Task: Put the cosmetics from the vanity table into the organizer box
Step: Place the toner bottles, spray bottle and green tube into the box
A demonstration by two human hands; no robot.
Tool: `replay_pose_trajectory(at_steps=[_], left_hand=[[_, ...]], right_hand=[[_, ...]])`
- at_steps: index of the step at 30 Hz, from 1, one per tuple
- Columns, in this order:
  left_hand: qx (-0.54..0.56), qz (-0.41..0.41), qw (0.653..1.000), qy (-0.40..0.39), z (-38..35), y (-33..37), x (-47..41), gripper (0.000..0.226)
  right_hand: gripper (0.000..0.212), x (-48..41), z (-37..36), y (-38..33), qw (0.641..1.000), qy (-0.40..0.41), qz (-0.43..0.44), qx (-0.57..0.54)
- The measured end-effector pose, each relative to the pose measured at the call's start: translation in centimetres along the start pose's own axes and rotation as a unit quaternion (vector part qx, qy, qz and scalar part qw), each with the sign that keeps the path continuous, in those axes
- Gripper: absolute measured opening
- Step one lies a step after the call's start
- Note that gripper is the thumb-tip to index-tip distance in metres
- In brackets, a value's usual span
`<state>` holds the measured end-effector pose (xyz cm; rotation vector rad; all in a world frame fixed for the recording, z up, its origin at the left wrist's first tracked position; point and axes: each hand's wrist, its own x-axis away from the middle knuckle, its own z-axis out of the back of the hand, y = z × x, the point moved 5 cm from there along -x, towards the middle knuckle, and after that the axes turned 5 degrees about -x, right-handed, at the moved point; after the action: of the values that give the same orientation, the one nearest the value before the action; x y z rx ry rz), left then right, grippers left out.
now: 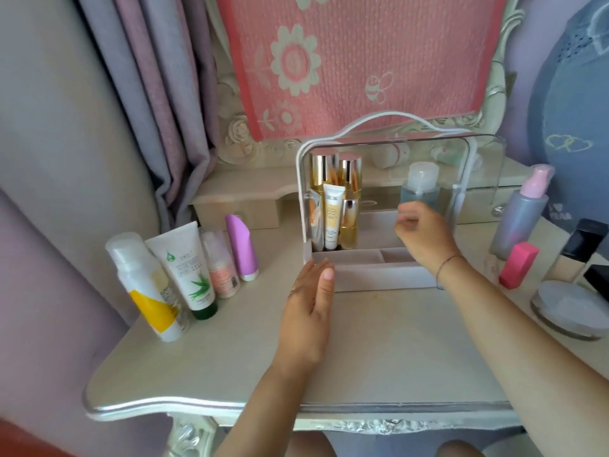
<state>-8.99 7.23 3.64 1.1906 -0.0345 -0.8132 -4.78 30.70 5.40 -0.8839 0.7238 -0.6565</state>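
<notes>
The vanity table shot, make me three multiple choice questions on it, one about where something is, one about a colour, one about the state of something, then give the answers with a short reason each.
1. Where does the aloe tube stand?
A. Inside the organizer box
B. On the table left of the organizer box
C. On the raised shelf at the back

2. What colour is the block-shaped item right of the box?
A. Pink
B. Green
C. Black

3. What is the left hand doing?
A. Gripping a bottle
B. Open and flat at the box's front left corner, holding nothing
C. Resting in the lap

Answers:
1 B, it stands among the bottles left of the organizer box.
2 A, its faces are bright pink.
3 B, the fingers are extended and nothing is in them.
</notes>
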Motion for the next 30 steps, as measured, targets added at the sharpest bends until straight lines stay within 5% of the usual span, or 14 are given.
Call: replay_pose_trajectory(at_steps=[4,7,9,11,14,16,20,25,30], left_hand=[[0.064,0.008,0.988,0.141,4.4,-0.6,2.5,0.032],[0.024,-0.012,0.926,0.376,11.0,-2.2,5.7,0.014],[-0.010,0.013,0.882,0.471,14.9,-3.7,6.8,0.023],[-0.019,0.094,0.887,0.452,17.5,-6.0,6.3,0.047],[0.010,0.184,0.937,0.298,18.7,-9.0,4.2,0.056],[0.015,0.174,0.959,0.224,18.7,-9.9,3.6,0.035],[-0.028,0.154,0.967,0.200,18.7,-10.1,3.7,0.009],[-0.036,0.135,0.963,0.232,18.2,-8.8,6.1,0.013],[0.068,0.106,0.980,0.154,13.6,-6.9,8.4,0.034]], right_hand=[[0.023,5.5,-1.1,-4.6,0.989,0.032,0.093,-0.114],[0.018,10.1,-4.9,-8.2,0.973,-0.047,0.126,-0.187],[0.017,12.1,-8.2,-10.2,0.961,-0.105,0.131,-0.219],[0.016,13.5,-11.5,-11.7,0.951,-0.155,0.125,-0.237],[0.015,14.9,-15.6,-12.7,0.942,-0.192,0.093,-0.260],[0.014,15.6,-17.5,-12.5,0.939,-0.207,0.069,-0.267],[0.015,16.7,-19.2,-11.7,0.936,-0.225,0.040,-0.268],[0.024,17.6,-18.8,-11.6,0.922,-0.271,0.037,-0.275],[0.036,18.3,-16.1,-11.5,0.871,-0.391,0.053,-0.293]])
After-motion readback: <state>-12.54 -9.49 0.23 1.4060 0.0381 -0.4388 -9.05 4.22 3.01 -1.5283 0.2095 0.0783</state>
